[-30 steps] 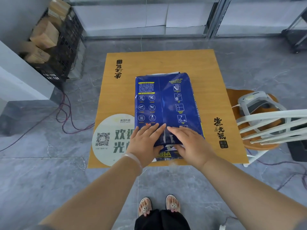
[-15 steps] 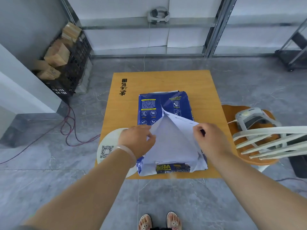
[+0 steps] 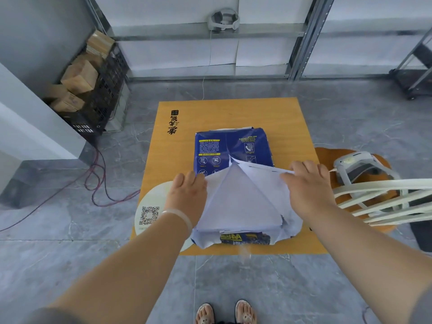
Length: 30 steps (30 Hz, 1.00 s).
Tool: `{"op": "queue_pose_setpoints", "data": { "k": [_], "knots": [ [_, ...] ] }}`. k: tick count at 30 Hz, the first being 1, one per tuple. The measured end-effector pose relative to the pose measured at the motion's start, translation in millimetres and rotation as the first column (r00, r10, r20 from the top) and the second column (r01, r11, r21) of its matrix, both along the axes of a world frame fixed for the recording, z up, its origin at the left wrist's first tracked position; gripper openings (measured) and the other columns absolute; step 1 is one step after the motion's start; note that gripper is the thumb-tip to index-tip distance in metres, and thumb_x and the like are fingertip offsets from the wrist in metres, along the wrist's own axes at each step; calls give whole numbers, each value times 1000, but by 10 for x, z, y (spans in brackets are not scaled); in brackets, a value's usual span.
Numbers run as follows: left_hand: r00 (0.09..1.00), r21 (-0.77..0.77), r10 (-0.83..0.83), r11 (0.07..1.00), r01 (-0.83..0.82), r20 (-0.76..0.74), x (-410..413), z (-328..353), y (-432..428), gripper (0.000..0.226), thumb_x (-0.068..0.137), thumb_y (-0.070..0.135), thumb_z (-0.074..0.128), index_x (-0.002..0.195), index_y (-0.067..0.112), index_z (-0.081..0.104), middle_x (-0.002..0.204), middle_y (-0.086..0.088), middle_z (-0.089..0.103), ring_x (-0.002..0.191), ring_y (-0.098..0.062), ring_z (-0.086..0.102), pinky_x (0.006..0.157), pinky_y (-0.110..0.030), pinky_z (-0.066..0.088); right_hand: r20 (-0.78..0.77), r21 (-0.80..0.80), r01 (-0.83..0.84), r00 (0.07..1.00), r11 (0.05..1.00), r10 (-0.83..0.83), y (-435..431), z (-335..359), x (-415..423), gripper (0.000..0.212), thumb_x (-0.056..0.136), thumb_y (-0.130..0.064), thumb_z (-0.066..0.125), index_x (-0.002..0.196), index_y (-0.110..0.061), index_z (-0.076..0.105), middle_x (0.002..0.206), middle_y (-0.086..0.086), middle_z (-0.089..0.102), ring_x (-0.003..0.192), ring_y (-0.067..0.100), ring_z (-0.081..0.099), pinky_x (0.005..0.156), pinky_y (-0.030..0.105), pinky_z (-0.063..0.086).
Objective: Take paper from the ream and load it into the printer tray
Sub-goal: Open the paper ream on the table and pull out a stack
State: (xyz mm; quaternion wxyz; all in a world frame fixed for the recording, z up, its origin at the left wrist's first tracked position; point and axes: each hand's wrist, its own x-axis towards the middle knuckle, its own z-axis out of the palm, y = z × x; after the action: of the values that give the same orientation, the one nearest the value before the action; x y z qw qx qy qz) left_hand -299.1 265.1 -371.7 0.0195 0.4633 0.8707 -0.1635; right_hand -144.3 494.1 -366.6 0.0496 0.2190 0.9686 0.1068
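Note:
A blue-wrapped ream of paper (image 3: 230, 146) lies on a small orange wooden table (image 3: 289, 127). Its wrapper is torn open along the middle seam at the near half, and white sheets (image 3: 238, 202) show in a triangular gap. My left hand (image 3: 187, 195) grips the left wrapper flap and holds it out to the left. My right hand (image 3: 306, 183) grips the right flap and holds it out to the right. No printer tray is in view.
A round white QR sticker (image 3: 149, 213) lies on the table's near left corner. A white slatted chair (image 3: 383, 197) and a grey-white device (image 3: 357, 167) on an orange stool stand at the right. Black crates with cardboard boxes (image 3: 93, 90) and floor cables (image 3: 98, 183) are at the left.
A second ago both hands lay flat on the closed wrapper. They have since torn the seam and spread the flaps apart, baring the white sheets. The view has also tilted up.

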Motion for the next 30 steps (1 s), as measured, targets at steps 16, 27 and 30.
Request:
{"op": "queue_pose_setpoints", "data": {
  "k": [16, 27, 30],
  "knots": [
    [932, 236, 41, 963, -134, 361, 207, -560, -261, 59, 95, 35, 29, 149, 27, 7, 159, 13, 0, 146, -11, 2, 118, -35, 11, -56, -561, 0, 998, 828, -38, -515, -560, 164, 54, 98, -33, 30, 149, -28, 13, 159, -9, 7, 144, 12, 12, 114, 33, 21],
    [639, 460, 262, 506, -729, 724, 408, -541, -285, 30, 87, 18, 54, 114, 24, 65, 120, 3, 56, 106, -18, 52, 90, -23, 36, -277, -682, 82, 890, 726, -361, -632, -547, 338, 36, 90, -16, 54, 125, -21, 56, 131, -4, 46, 127, 17, 40, 103, 31, 37],
    [429, 320, 303, 350, -880, 851, 534, -508, -354, 14, 85, 19, 55, 94, 25, 65, 93, 4, 58, 76, -12, 55, 68, -22, 40, -194, -783, 260, 760, 565, -620, -732, -486, 447, 22, 87, -18, 58, 108, -21, 61, 103, -4, 57, 91, 13, 57, 73, 23, 49]
  ]
}}
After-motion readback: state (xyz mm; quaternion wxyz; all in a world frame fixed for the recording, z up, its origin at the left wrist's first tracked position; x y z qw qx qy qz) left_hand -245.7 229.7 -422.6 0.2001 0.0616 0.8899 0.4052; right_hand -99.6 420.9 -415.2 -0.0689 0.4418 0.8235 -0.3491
